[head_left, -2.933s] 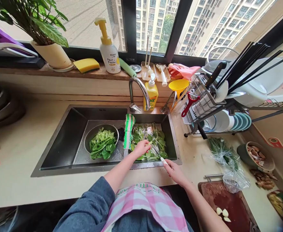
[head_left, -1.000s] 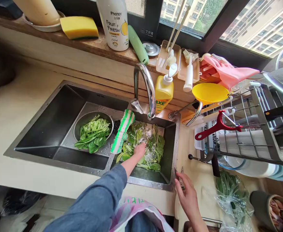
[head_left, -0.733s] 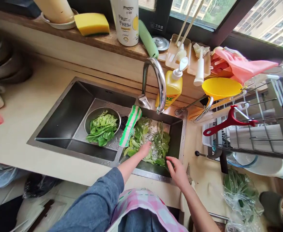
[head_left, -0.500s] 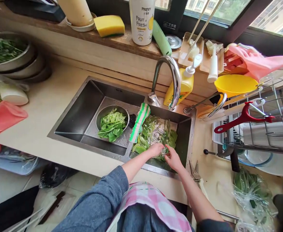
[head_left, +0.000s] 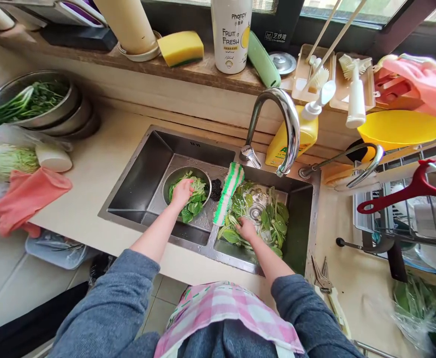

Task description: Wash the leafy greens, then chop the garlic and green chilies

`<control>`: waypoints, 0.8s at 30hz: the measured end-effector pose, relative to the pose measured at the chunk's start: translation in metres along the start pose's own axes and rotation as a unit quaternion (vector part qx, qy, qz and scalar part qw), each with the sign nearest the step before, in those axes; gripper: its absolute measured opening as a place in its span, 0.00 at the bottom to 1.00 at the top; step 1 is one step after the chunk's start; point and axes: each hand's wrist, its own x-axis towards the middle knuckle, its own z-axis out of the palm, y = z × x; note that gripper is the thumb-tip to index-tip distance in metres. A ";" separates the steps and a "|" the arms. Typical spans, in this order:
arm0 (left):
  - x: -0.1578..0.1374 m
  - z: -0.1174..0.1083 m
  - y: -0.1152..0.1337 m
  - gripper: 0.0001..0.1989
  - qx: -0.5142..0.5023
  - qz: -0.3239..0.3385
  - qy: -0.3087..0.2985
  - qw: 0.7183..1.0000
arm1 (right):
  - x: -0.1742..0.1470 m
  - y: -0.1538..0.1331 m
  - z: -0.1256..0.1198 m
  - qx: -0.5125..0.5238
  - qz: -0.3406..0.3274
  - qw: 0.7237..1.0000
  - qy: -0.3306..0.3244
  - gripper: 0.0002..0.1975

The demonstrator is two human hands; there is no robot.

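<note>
My left hand is over the round metal bowl in the left basin, its fingers curled on the cut leafy greens heaped there. The fingertips are partly hidden among the leaves. In the right basin, my right hand dips to the water with its fingers closed round some leafy greens at the left side. More loose greens float about the drain. A green-and-white striped cloth hangs over the divider between the basins.
The tap arches over the right basin, with a yellow soap bottle behind. Stacked bowls of greens and a pink rubber glove lie left. Scissors and a dish rack stand right.
My hands were together over the right basin. The left has moved left to the bowl, and the right has shifted slightly left among the greens. The view has shifted left.
</note>
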 end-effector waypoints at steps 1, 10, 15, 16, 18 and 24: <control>0.007 0.000 -0.009 0.15 0.043 -0.005 0.004 0.999 | 0.004 -0.002 0.004 -0.003 0.015 1.000 -0.006 0.11; -0.068 0.052 0.030 0.15 0.027 0.182 -0.104 0.977 | -0.011 0.039 -0.044 0.066 0.066 0.995 0.043 0.18; -0.115 0.131 0.040 0.20 -0.061 0.140 -0.279 0.948 | -0.053 0.018 -0.072 0.296 0.005 0.952 0.081 0.22; -0.119 0.142 0.040 0.21 -0.076 0.139 -0.296 0.942 | -0.060 0.011 -0.075 0.309 -0.010 0.947 0.085 0.22; -0.121 0.155 0.039 0.18 -0.125 0.142 -0.338 0.922 | -0.073 0.000 -0.082 0.290 -0.045 0.951 0.094 0.21; -0.117 0.138 0.043 0.16 -0.337 -0.041 -0.416 0.844 | -0.106 0.007 -0.098 -0.035 -0.015 0.988 0.147 0.20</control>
